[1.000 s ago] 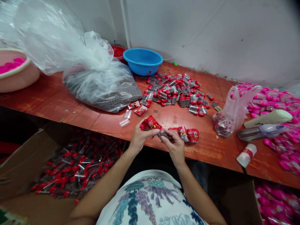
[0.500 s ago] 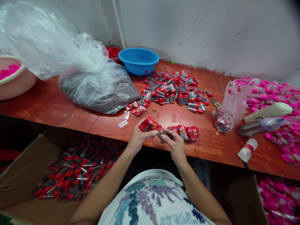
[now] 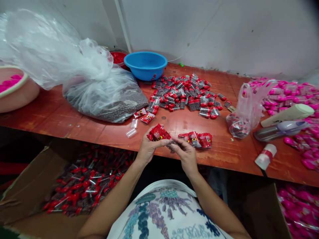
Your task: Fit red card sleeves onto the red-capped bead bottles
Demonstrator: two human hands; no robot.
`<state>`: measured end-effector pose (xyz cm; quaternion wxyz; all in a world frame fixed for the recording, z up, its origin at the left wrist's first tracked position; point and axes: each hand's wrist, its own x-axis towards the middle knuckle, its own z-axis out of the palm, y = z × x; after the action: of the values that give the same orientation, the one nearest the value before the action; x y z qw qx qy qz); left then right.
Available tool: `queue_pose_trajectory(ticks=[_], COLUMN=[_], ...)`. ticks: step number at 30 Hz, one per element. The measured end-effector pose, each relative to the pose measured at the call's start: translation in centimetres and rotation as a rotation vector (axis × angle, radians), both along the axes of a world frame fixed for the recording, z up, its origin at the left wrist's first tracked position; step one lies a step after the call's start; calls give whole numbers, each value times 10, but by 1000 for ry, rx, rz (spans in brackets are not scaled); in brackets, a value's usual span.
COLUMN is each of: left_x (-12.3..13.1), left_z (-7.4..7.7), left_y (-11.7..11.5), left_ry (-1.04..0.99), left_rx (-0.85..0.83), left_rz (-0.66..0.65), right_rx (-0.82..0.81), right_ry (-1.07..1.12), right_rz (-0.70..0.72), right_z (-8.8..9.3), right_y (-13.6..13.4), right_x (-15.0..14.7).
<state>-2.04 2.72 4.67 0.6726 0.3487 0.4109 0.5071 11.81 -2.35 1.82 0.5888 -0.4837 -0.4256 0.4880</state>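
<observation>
A red printed packet (image 3: 159,132) is held in my left hand (image 3: 147,148), its fingers closed round the left part. My right hand (image 3: 186,153) pinches the packet's dark, see-through lower end between thumb and fingers. Both hands are close together over the table's front edge. Just right of them, several red packets (image 3: 195,139) lie in an overlapping row. Two red packets (image 3: 148,118) and two small clear tubes (image 3: 131,133) rest behind and left of my hands. A large pile of red-capped clear containers (image 3: 184,93) with dark contents spreads behind.
On the table (image 3: 109,135) stand a blue basin (image 3: 146,66), a big clear bag of dark beads (image 3: 107,99), a knotted small bag (image 3: 240,124), a bottle (image 3: 276,132), a white roll (image 3: 266,156) and pink items (image 3: 291,96). Below left, a cardboard box (image 3: 32,176) holds red-capped pieces.
The view has shifted slightly. Both hands keep their hold on the packet, which is tilted a little differently between them.
</observation>
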Motion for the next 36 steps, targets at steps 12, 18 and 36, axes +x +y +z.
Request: queue_pose_trajectory(ticks=[12,18,36], left_x=[4,6,5], left_z=[-4,-12,-10], left_y=[-3,-6,-4], left_ry=[81,95,82], left_rx=[-52,-15,-101], left_rz=[14,59,-45], right_rx=[-49,63,33], right_ry=[132,-182,-125], right_rz=[-86,-178,118], right_z=[-7,-8,-19], right_y=[4,2,8], right_x=[-9,-5,11])
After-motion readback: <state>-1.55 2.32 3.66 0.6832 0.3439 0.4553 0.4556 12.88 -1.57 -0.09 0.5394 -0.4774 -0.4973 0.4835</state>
